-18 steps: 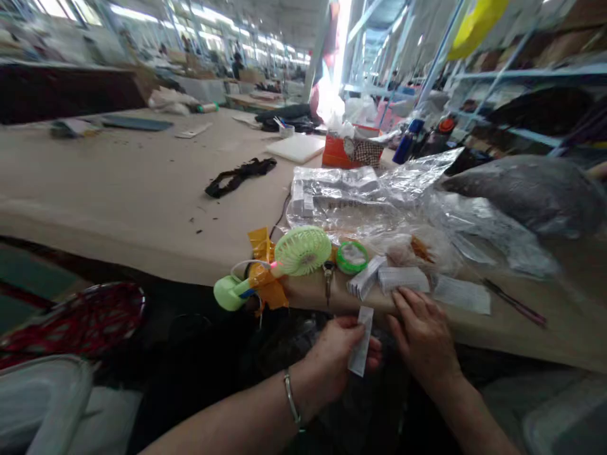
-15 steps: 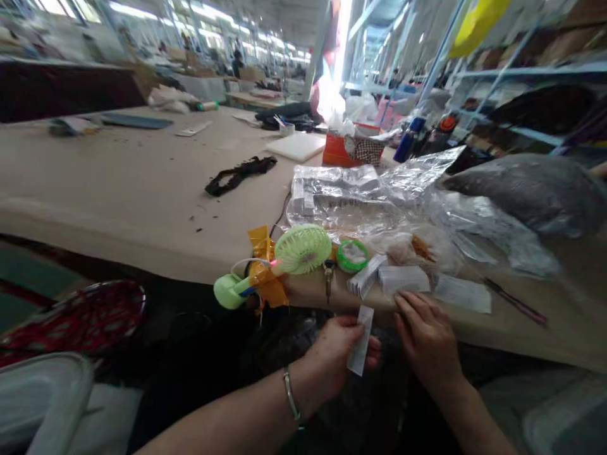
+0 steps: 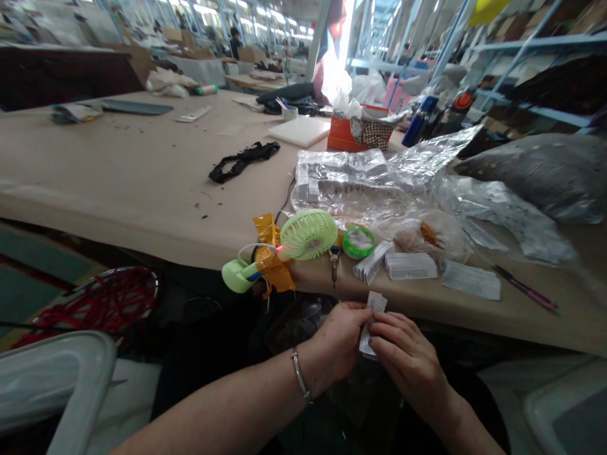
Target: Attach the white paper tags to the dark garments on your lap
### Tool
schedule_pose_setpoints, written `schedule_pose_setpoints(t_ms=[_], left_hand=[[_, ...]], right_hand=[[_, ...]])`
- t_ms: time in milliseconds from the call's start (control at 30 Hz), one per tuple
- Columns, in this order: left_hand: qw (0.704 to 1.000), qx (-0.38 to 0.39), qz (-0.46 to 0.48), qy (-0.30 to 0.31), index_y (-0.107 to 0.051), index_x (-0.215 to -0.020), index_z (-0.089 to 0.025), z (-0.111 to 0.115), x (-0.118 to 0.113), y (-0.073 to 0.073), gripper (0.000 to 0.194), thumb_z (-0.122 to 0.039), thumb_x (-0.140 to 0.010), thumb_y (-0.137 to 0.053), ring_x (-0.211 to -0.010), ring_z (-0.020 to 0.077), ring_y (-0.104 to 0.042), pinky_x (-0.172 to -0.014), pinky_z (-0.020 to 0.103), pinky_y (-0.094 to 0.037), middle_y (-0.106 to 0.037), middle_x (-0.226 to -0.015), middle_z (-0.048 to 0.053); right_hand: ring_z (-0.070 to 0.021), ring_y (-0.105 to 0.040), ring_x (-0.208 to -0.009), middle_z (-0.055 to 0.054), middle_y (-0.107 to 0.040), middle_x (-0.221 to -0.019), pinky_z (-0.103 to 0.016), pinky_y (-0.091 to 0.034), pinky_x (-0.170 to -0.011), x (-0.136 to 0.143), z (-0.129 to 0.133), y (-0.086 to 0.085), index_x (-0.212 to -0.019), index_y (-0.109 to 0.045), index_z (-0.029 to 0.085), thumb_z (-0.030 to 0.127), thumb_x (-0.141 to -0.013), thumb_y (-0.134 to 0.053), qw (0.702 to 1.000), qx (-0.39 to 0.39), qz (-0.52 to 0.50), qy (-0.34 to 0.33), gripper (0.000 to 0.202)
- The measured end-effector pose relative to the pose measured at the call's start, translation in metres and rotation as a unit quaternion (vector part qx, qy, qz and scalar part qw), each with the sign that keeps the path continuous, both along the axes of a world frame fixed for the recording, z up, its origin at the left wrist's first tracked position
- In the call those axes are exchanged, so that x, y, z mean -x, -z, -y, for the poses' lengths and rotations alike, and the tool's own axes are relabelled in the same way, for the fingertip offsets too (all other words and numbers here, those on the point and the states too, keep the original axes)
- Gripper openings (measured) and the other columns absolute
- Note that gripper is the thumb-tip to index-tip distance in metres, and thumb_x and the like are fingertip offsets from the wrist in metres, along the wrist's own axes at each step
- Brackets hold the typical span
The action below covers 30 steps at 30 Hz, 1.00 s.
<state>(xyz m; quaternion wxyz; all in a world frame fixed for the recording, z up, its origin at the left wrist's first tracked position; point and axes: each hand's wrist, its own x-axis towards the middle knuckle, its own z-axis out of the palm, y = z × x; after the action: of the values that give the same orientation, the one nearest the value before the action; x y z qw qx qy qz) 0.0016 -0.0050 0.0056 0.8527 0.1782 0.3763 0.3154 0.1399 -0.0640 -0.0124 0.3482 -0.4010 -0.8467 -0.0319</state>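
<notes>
My left hand (image 3: 342,335) pinches white printed labels (image 3: 378,302) just in front of the table edge. From the other side, the fingers of my right hand (image 3: 405,354) are pressed on the same labels, and they cover the middle. The ends look slightly offset, as if more than one strip lies there. On the table above my hands are a fanned stack of labels (image 3: 372,262), a second neat stack (image 3: 410,266) and a spread group of labels (image 3: 471,279). A round green tub (image 3: 358,242) with white filling stands behind the stacks.
A green fan (image 3: 309,235) is taped at the table edge beside a small pointed tool (image 3: 334,268). Pink-handled tweezers or a similar slim tool (image 3: 526,289) lie at right. Clear plastic bags (image 3: 351,196) spread behind. A white chair (image 3: 95,360) stands lower left.
My right hand has left the neat stack on the table and come down and left to the labels in my left hand. The view has shifted slightly.
</notes>
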Motion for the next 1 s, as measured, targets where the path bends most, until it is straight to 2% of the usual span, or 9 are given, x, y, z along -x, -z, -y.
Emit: schedule_pose_setpoints(t_ms=[267, 400, 433, 500, 600, 667, 733, 833, 1000], left_hand=[[1.0, 0.007, 0.01, 0.0, -0.064, -0.068, -0.008, 0.002, 0.001, 0.007, 0.015, -0.02, -0.068, -0.073, -0.052, 0.009, -0.054, -0.05, 0.02, -0.038, -0.062, -0.065, 0.004], [0.999, 0.008, -0.031, 0.021, -0.064, -0.075, -0.008, 0.002, 0.002, 0.003, 0.01, -0.017, -0.077, -0.065, -0.05, 0.0089, -0.055, -0.05, 0.019, -0.042, -0.062, -0.063, 0.004], [0.998, 0.012, -0.051, 0.032, -0.063, -0.08, -0.008, 0.002, 0.002, 0.002, 0.011, -0.019, -0.082, -0.061, -0.05, 0.0104, -0.057, -0.051, 0.021, -0.044, -0.063, -0.065, 0.005], [0.994, 0.018, -0.091, 0.061, -0.061, -0.089, -0.008, 0.002, 0.003, 0.001, 0.017, -0.024, -0.088, -0.054, -0.049, 0.0131, -0.06, -0.05, 0.024, -0.047, -0.066, -0.068, 0.008], [0.99, 0.01, -0.119, 0.079, -0.057, -0.093, -0.009, 0.003, 0.003, 0.005, 0.019, -0.025, -0.092, -0.049, -0.047, 0.0132, -0.06, -0.049, 0.024, -0.047, -0.066, -0.069, 0.009], [0.99, 0.01, -0.119, 0.081, -0.056, -0.095, -0.009, 0.004, 0.004, 0.009, 0.017, -0.024, -0.092, -0.047, -0.048, 0.0129, -0.06, -0.049, 0.023, -0.048, -0.066, -0.069, 0.008], [0.99, 0.012, -0.118, 0.081, -0.055, -0.095, -0.009, 0.006, 0.005, 0.012, 0.016, -0.023, -0.093, -0.047, -0.049, 0.0131, -0.061, -0.049, 0.023, -0.049, -0.066, -0.068, 0.008], [0.99, 0.009, -0.118, 0.08, -0.055, -0.093, -0.009, 0.007, 0.006, 0.014, 0.015, -0.023, -0.092, -0.049, -0.052, 0.0141, -0.062, -0.05, 0.024, -0.05, -0.066, -0.068, 0.008], [0.987, 0.015, -0.136, 0.079, -0.056, -0.095, -0.009, 0.006, 0.008, 0.008, 0.016, -0.023, -0.09, -0.052, -0.054, 0.0153, -0.064, -0.053, 0.025, -0.051, -0.066, -0.069, 0.009]], right_hand=[[-0.0208, -0.061, -0.111, -0.006, -0.072, -0.1, -0.039, -0.049, -0.096, 0.001, 0.001, 0.002, -0.094, -0.065, 0.018, 0.007, -0.087, -0.056, 1.0, 0.013, 0.012, -0.003, 0.016], [-0.0215, -0.058, -0.115, -0.007, -0.07, -0.105, -0.037, -0.052, -0.095, -0.01, 0.003, 0.0, -0.111, -0.061, 0.019, 0.009, -0.087, -0.056, 0.999, 0.018, 0.007, 0.025, 0.026], [-0.0221, -0.057, -0.116, -0.008, -0.069, -0.107, -0.038, -0.052, -0.094, -0.018, 0.002, -0.001, -0.117, -0.058, 0.019, 0.011, -0.088, -0.056, 0.998, 0.009, 0.004, 0.061, 0.03], [-0.026, -0.054, -0.118, -0.013, -0.065, -0.114, -0.044, -0.05, -0.096, -0.04, -0.004, -0.002, -0.127, -0.052, 0.016, 0.02, -0.091, -0.054, 0.983, -0.023, 0.011, 0.182, 0.036], [-0.0362, -0.049, -0.12, -0.023, -0.058, -0.123, -0.055, -0.044, -0.097, -0.075, -0.013, -0.002, -0.133, -0.047, 0.006, 0.045, -0.093, -0.046, 0.919, -0.038, 0.081, 0.384, 0.056], [-0.0386, -0.048, -0.12, -0.023, -0.056, -0.127, -0.057, -0.043, -0.095, -0.089, -0.016, 0.002, -0.132, -0.049, 0.007, 0.053, -0.093, -0.039, 0.886, -0.005, 0.138, 0.442, 0.061], [-0.0365, -0.049, -0.119, -0.019, -0.057, -0.129, -0.055, -0.042, -0.096, -0.094, -0.014, 0.008, -0.13, -0.053, 0.011, 0.049, -0.095, -0.037, 0.878, 0.018, 0.169, 0.447, 0.054], [-0.0322, -0.052, -0.119, -0.016, -0.06, -0.126, -0.051, -0.04, -0.1, -0.096, -0.008, 0.019, -0.126, -0.056, 0.013, 0.036, -0.096, -0.039, 0.894, -0.003, 0.154, 0.421, 0.041], [-0.0251, -0.062, -0.106, -0.009, -0.069, -0.109, -0.046, -0.046, -0.096, -0.113, -0.002, 0.022, -0.109, -0.067, 0.02, 0.025, -0.091, -0.053, 0.939, -0.05, 0.01, 0.341, 0.023]])
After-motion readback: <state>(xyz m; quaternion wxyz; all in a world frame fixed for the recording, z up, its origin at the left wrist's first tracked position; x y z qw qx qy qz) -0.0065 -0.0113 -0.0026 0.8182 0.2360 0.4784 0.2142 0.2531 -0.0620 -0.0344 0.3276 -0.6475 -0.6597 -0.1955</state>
